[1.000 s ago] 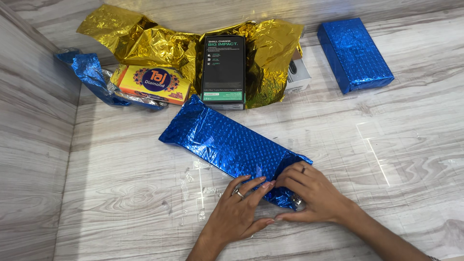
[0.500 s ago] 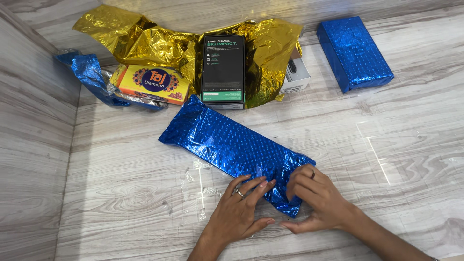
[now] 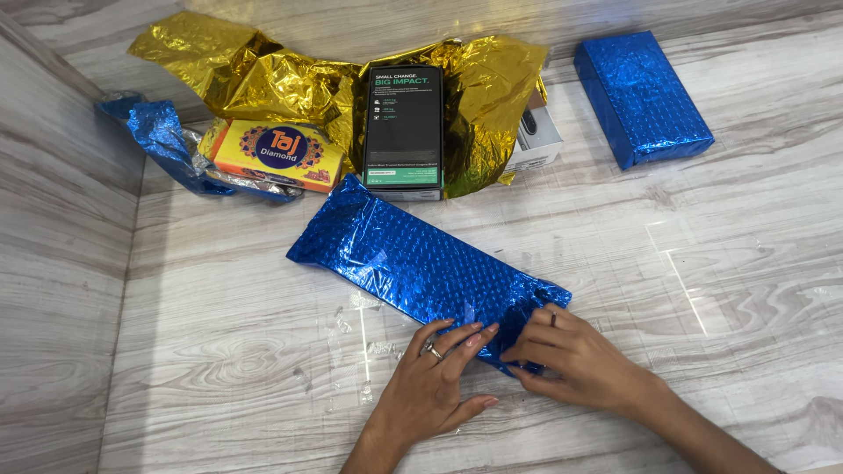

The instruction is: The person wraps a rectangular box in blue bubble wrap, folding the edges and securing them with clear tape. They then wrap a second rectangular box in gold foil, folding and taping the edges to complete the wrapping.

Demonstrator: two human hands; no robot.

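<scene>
A long parcel wrapped in shiny blue foil (image 3: 413, 259) lies slantwise on the wood-grain table (image 3: 263, 351). My left hand (image 3: 435, 386) rests flat with its fingertips pressing the parcel's near edge. My right hand (image 3: 575, 360) pinches the folded foil flap at the parcel's near right end. Both hands wear rings. Bits of clear tape (image 3: 351, 338) stick to the table left of my left hand.
At the back lie crumpled gold foil (image 3: 263, 75), a black box (image 3: 404, 123), a yellow-orange box (image 3: 272, 154), loose blue foil (image 3: 162, 132), a white box (image 3: 536, 136) and a wrapped blue box (image 3: 641, 96). A wood-grain wall (image 3: 61, 263) runs along the left.
My right hand lifted off the end flap, then came back down and pinched the foil end tighter against the parcel. My left hand stayed put.
</scene>
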